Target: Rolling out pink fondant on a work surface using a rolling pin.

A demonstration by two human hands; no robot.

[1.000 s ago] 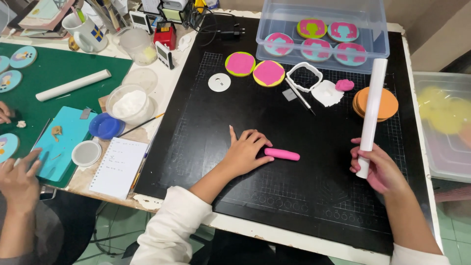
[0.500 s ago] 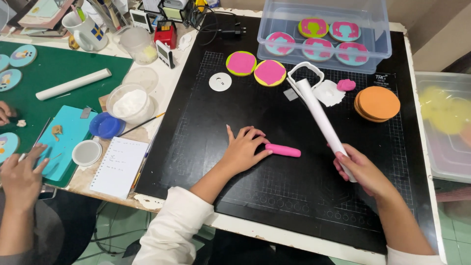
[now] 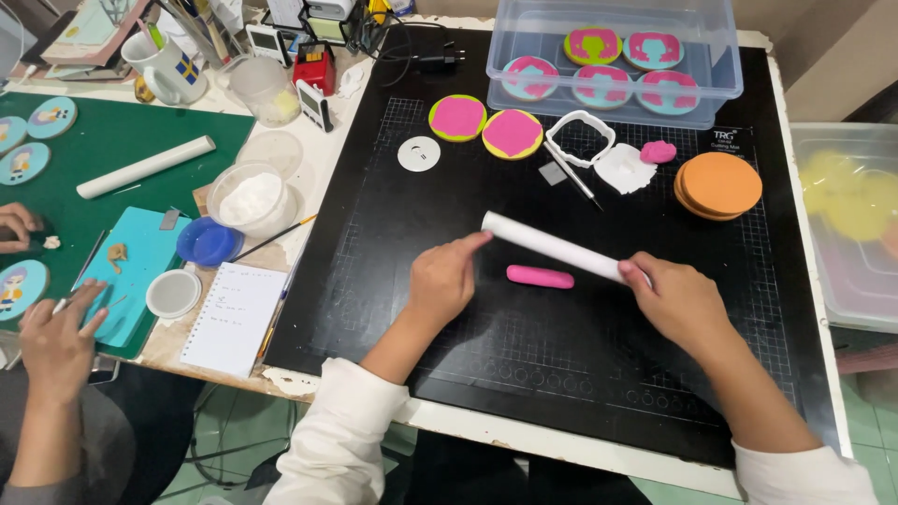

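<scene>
The white roller (image 3: 561,247) sits tilted just behind the pink clay (image 3: 540,276), not over it, so if it comes down crooked it could squash only one end or push the soft log sideways on the black mat (image 3: 402,281). The right hand (image 3: 678,299) is curled shut around the roller's near end, while the left hand (image 3: 442,279) is mostly open with just its fingertips (image 3: 477,239) touching the far end. The clay lies loose between the two hands, touching neither of them.
</scene>
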